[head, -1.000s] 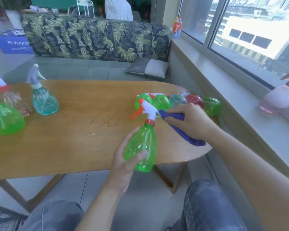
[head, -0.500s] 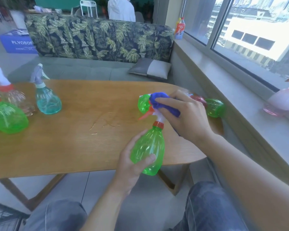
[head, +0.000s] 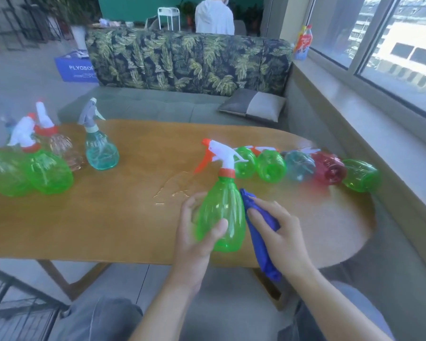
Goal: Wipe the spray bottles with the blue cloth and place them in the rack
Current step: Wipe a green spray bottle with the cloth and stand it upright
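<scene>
green bottle point(head: 221, 212) — clear, left hand point(head: 194, 239) gripping

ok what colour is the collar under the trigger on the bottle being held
Red-orange, on the green spray bottle; the head view shows it.

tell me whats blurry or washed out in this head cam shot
Head view: the building outside the window is overexposed by daylight; the bottles lying at the right end of the table look smeared, notably the red bottle; the left hand shows motion blur, while the held green bottle and blue cloth stay fairly sharp; the wide lens bows the windowsill.
</scene>
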Motion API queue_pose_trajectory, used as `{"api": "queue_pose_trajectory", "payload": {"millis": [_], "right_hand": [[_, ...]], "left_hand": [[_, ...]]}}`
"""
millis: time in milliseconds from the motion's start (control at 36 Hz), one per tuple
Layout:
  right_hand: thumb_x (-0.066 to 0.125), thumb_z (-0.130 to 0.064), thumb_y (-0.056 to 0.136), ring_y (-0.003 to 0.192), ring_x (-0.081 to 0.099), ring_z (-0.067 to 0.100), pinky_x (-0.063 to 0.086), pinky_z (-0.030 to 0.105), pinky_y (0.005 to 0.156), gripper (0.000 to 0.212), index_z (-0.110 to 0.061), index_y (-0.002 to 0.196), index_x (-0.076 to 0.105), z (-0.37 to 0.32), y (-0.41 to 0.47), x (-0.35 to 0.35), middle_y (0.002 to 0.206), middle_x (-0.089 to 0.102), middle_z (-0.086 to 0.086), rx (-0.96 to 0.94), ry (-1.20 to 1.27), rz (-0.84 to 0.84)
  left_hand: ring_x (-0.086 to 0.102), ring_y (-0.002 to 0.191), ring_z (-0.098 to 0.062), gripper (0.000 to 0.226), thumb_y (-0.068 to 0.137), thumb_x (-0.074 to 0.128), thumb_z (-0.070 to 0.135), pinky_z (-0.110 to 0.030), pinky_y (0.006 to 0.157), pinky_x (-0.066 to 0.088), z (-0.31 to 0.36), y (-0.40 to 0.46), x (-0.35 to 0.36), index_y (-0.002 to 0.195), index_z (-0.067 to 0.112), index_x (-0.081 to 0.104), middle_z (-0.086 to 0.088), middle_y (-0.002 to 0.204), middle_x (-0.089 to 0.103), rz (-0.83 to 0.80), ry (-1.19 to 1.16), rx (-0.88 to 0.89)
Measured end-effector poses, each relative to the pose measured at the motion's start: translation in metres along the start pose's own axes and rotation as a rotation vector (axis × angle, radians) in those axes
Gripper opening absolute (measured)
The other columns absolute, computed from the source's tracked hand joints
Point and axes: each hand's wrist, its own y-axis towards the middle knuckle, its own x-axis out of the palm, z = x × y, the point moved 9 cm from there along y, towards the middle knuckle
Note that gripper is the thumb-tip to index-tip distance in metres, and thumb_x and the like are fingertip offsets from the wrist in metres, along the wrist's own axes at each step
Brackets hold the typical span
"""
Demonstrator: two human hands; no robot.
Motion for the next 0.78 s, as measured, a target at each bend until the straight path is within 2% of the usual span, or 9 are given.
{"api": "queue_pose_trajectory", "payload": {"millis": [83,167,222,333,389,472,583,667,778], "right_hand": [[0.066,-0.016,0.1,0.111,0.07,0.016,0.053,0.033,0.1,0.024,-0.026,0.119,0.077,0.022,-0.007,0.005,0.113,0.077,-0.003,0.115,0.202,0.005],[0.065,-0.022,0.1,0.111,0.071,0.017,0.052,0.039,0.099,0.025,-0.029,0.121,0.077,0.033,-0.014,0.007,0.117,0.077,-0.003,0.191,0.307,0.014],[0.066,-0.026,0.099,0.102,0.071,0.015,0.051,0.037,0.091,0.025,-0.032,0.12,0.078,0.034,-0.015,0.007,0.113,0.078,-0.004,0.215,0.338,0.036],[0.067,-0.023,0.1,0.089,0.069,0.015,0.053,0.03,0.079,0.024,-0.033,0.118,0.079,0.031,-0.015,0.005,0.108,0.077,0.002,0.208,0.356,0.036],[0.067,-0.019,0.1,0.103,0.072,0.014,0.055,0.027,0.088,0.024,-0.029,0.119,0.078,0.029,-0.017,0.001,0.114,0.077,-0.001,0.192,0.341,0.036],[0.066,-0.015,0.101,0.114,0.07,0.012,0.053,0.023,0.096,0.024,-0.025,0.12,0.077,0.026,-0.018,-0.002,0.118,0.076,-0.003,0.176,0.325,0.027],[0.067,-0.018,0.101,0.108,0.071,0.017,0.055,0.027,0.092,0.023,-0.027,0.12,0.077,0.029,-0.019,-0.004,0.114,0.076,-0.002,0.203,0.301,0.024],[0.067,-0.017,0.101,0.113,0.07,0.014,0.053,0.039,0.104,0.024,-0.026,0.121,0.077,0.033,-0.019,-0.002,0.116,0.077,-0.005,0.227,0.298,-0.002],[0.067,-0.016,0.101,0.117,0.069,0.012,0.051,0.036,0.105,0.025,-0.025,0.123,0.076,0.027,-0.021,-0.002,0.118,0.076,-0.007,0.207,0.313,-0.009]], "left_hand": [[0.056,0.143,-0.028,0.056,0.085,0.08,0.046,-0.066,0.119,0.042,-0.01,0.004,0.005,0.138,0.039,0.064,0.004,0.149,0.063,-0.014,0.013,-0.018],[0.053,0.146,-0.03,0.054,0.089,0.073,0.048,-0.071,0.121,0.036,-0.018,0.004,0.012,0.141,0.041,0.062,0.003,0.152,0.061,-0.048,0.045,-0.037],[0.054,0.144,-0.029,0.053,0.089,0.067,0.047,-0.068,0.121,0.037,-0.019,0.004,0.015,0.141,0.042,0.06,0.003,0.15,0.061,-0.056,0.058,-0.033],[0.055,0.142,-0.016,0.072,0.084,0.078,0.049,-0.036,0.116,0.046,-0.016,0.005,0.019,0.148,0.034,0.051,0.011,0.149,0.059,-0.073,0.207,0.045],[0.056,0.142,-0.02,0.082,0.078,0.086,0.047,-0.035,0.115,0.047,-0.018,0.006,0.021,0.15,0.029,0.051,0.008,0.149,0.061,-0.097,0.243,0.049],[0.057,0.14,-0.013,0.079,0.079,0.085,0.043,-0.022,0.111,0.045,-0.016,0.005,0.025,0.149,0.027,0.053,0.014,0.145,0.064,-0.105,0.273,0.078],[0.054,0.144,-0.013,0.069,0.086,0.071,0.045,-0.044,0.121,0.043,-0.018,0.004,0.019,0.151,0.031,0.053,0.012,0.15,0.062,-0.054,0.193,0.07],[0.056,0.143,-0.021,0.063,0.087,0.064,0.047,-0.056,0.121,0.042,-0.022,0.001,0.021,0.148,0.039,0.055,0.005,0.15,0.063,-0.067,0.1,-0.003],[0.057,0.143,-0.011,0.079,0.082,0.08,0.057,-0.04,0.118,0.047,-0.022,-0.002,0.025,0.153,0.04,0.05,0.013,0.149,0.064,-0.099,0.149,-0.029]]}}
